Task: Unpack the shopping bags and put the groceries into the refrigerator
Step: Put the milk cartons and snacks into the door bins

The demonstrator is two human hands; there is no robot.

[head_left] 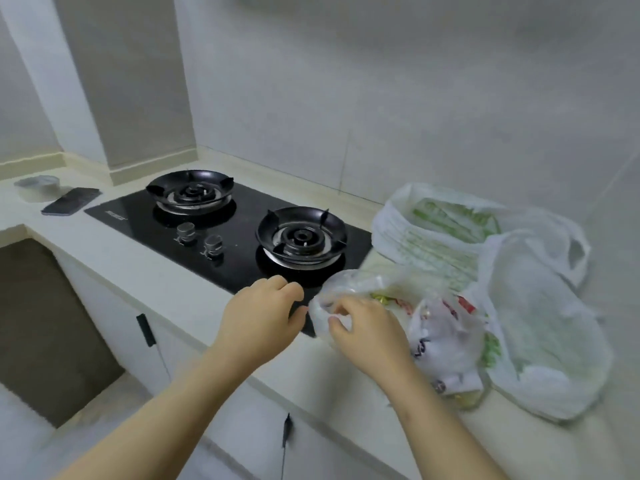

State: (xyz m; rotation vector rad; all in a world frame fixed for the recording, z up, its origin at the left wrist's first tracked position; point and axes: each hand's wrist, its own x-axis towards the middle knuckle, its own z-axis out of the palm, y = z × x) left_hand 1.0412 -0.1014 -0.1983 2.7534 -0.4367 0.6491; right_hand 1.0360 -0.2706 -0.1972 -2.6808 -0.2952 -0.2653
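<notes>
shopping bags (485,282): three thin plastic ones bunched on the right end of the pale countertop (138,268), just right of the black glass gas hob (156,216). near bag (446,344) is half see-through white with red and dark print. packets inside show red, yellow and a bit of green. its left edge overlaps the hob's front right corner. far bag (426,237) sits behind it toward the wall, mouth open, long green vegetables showing inside. big white bag (543,327) lies furthest right, slumped against the other two, contents not clear.

right hand (372,329) is over the near bag, thumb and fingers pinching the plastic at its left end. left hand (259,315) is just left of that, over the hob's front edge, fingers curled in, thumb tip right at the bag's edge. cannot tell if it actually grips the plastic. both forearms are bare and come in from the bottom of the view.

hob has two burners with black pan supports, far burner (190,194) and near burner (301,237), and metal knobs (186,231) between them toward the front. a dark phone (71,200) lies flat on the countertop left of the hob, with a small grey round container (36,187) just behind it. white cabinet doors (114,306) below have black handles (145,329). whole view is a bit blurry.
</notes>
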